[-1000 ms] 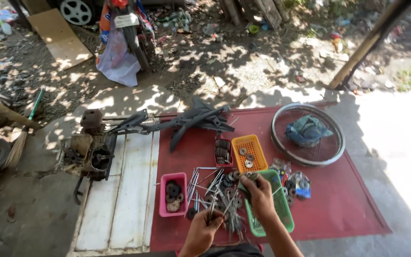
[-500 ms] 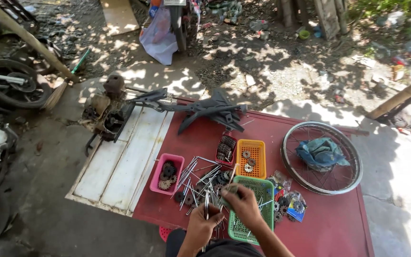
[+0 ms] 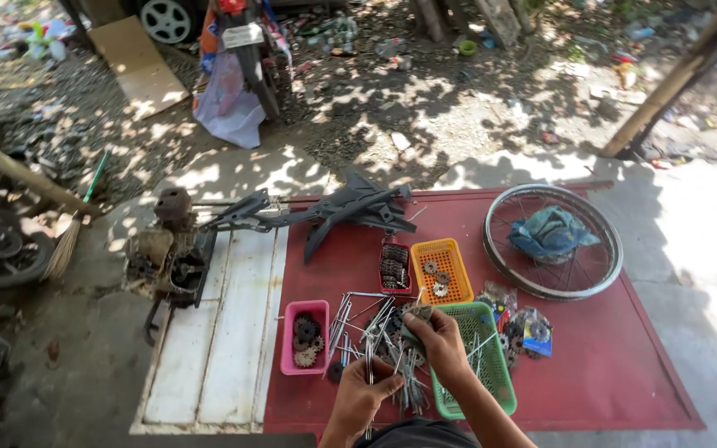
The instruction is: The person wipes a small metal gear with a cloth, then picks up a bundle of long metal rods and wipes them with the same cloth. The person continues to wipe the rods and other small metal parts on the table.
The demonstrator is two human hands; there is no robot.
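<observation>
My right hand (image 3: 440, 344) is closed round a small dark metal part (image 3: 419, 315), pinched at the fingertips and held up just over the near-left corner of the green basket (image 3: 491, 369). My left hand (image 3: 364, 396) sits lower and nearer to me, curled in a grip on a thin metal rod (image 3: 370, 373) that stands roughly upright out of the fist. From the head camera I see both hands hovering over a loose heap of metal rods and spanners (image 3: 367, 328), which lies on the red mat (image 3: 607, 348) between the pink tray (image 3: 288, 344) and the green basket. The pink tray holds dark sprockets and sits just left of the heap. Farther from me an orange basket (image 3: 443, 270) with a few small gears stands beside a small red tray (image 3: 394, 267) packed with dark parts; the two are touching or very nearly so. A spoked wheel rim (image 3: 599, 249) lies flat at the mat's far right, with a blue cloth (image 3: 551, 234) inside it. A black frame piece (image 3: 350, 211) lies across the mat's far edge, and an engine block (image 3: 168, 257) stands by the white board (image 3: 217, 348) left of the mat.
</observation>
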